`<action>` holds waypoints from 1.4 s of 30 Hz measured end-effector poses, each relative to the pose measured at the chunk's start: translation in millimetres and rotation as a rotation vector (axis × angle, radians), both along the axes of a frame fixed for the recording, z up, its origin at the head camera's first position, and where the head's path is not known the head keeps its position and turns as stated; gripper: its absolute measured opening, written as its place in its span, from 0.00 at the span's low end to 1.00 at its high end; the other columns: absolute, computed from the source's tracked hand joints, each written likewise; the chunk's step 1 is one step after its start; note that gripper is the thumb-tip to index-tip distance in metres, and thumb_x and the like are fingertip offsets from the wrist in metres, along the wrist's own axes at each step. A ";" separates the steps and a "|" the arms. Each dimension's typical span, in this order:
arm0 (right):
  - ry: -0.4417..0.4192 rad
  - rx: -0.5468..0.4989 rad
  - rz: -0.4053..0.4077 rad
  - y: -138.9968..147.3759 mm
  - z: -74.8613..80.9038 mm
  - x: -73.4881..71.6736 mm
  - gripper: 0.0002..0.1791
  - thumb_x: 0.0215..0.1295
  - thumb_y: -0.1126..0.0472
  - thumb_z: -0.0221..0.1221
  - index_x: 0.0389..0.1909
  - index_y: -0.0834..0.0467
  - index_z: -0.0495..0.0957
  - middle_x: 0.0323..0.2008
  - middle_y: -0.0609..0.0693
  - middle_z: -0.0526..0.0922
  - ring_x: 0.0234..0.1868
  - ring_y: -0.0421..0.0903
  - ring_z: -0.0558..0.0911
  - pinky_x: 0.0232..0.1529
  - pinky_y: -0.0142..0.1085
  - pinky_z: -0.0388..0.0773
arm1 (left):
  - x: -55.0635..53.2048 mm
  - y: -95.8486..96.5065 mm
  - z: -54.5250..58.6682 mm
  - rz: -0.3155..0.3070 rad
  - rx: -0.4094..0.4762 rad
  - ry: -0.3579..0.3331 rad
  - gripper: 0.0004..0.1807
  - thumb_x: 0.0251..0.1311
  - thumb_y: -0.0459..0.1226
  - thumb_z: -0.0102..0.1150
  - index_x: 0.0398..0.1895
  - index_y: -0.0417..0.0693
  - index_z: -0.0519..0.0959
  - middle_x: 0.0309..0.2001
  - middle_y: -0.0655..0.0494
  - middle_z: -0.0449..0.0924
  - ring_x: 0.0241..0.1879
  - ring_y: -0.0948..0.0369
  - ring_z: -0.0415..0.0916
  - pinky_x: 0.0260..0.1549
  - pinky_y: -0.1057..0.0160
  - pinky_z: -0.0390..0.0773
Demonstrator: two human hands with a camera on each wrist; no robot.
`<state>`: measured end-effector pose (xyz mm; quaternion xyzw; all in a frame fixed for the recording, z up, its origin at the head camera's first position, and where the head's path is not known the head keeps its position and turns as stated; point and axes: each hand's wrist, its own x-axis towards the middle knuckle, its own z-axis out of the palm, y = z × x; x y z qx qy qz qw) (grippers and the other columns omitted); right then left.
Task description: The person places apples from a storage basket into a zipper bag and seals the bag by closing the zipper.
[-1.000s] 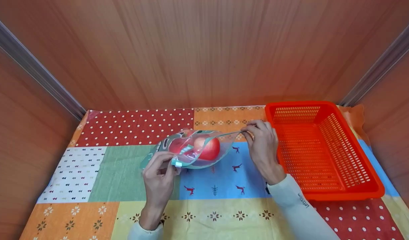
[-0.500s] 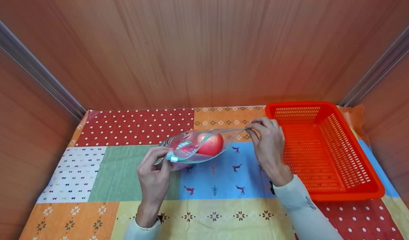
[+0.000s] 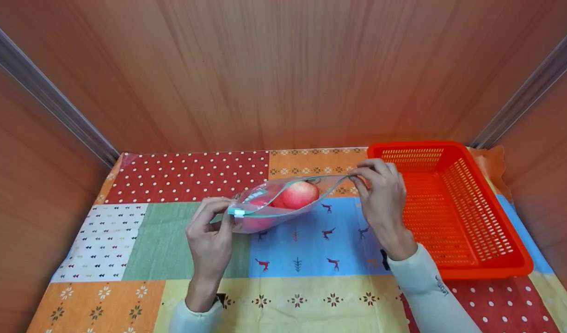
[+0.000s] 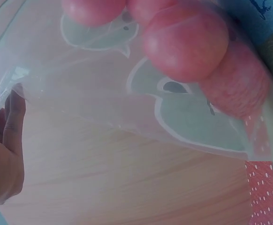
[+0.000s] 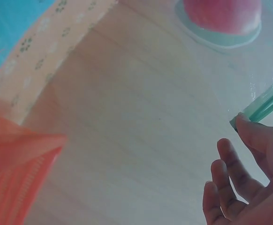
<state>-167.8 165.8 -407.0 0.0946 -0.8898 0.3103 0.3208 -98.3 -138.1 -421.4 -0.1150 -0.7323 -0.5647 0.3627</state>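
Note:
A clear zip bag (image 3: 276,213) with a green zip edge and printed grey-green shapes is held between both hands, its mouth parted. Several red apples (image 3: 301,194) lie inside it; the left wrist view shows apples (image 4: 185,47) bunched in the bag's lower part. My left hand (image 3: 210,236) pinches the left end of the zip edge beside the white slider (image 3: 239,212). At the opposite end, my right hand (image 3: 381,199) pinches the zip's corner between thumb and finger; in the right wrist view that hand's (image 5: 249,173) other fingers stand away from the plastic.
A red-orange plastic basket (image 3: 477,268) with slotted walls stands just right of my right hand. Beneath everything spreads a patchwork cloth (image 3: 297,296). Wooden panels (image 3: 283,74) close off the back and both sides.
Both hands have moved apart, the left going left and slightly up, the right going right and up. The bag's zip edge is stretched wider between them, and the apples have shifted right with the bag.

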 end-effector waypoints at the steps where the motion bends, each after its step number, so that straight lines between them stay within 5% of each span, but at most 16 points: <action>1: 0.005 -0.002 -0.001 0.6 1.3 0.6 0.06 0.60 0.68 0.74 0.38 0.61 0.92 0.44 0.57 0.87 0.48 0.59 0.80 0.48 0.55 0.77 | -0.3 0.1 1.0 -0.005 0.007 0.005 0.10 0.60 0.16 0.65 0.40 0.32 0.86 0.38 0.44 0.83 0.38 0.67 0.83 0.35 0.69 0.88; 35: 0.089 -0.026 -0.012 26.0 35.4 19.2 0.07 0.62 0.69 0.72 0.41 0.62 0.91 0.47 0.58 0.86 0.49 0.58 0.78 0.47 0.50 0.77 | -10.3 3.1 20.6 -0.043 0.084 0.031 0.04 0.66 0.22 0.64 0.41 0.29 0.84 0.39 0.44 0.82 0.37 0.65 0.87 0.34 0.68 0.88; 42: 0.095 -0.035 -0.014 30.1 42.5 24.6 0.08 0.64 0.68 0.71 0.43 0.62 0.91 0.48 0.58 0.86 0.49 0.57 0.78 0.47 0.44 0.75 | -13.0 5.3 23.6 -0.052 0.102 0.032 0.05 0.64 0.18 0.63 0.40 0.28 0.83 0.38 0.55 0.83 0.36 0.66 0.86 0.34 0.67 0.88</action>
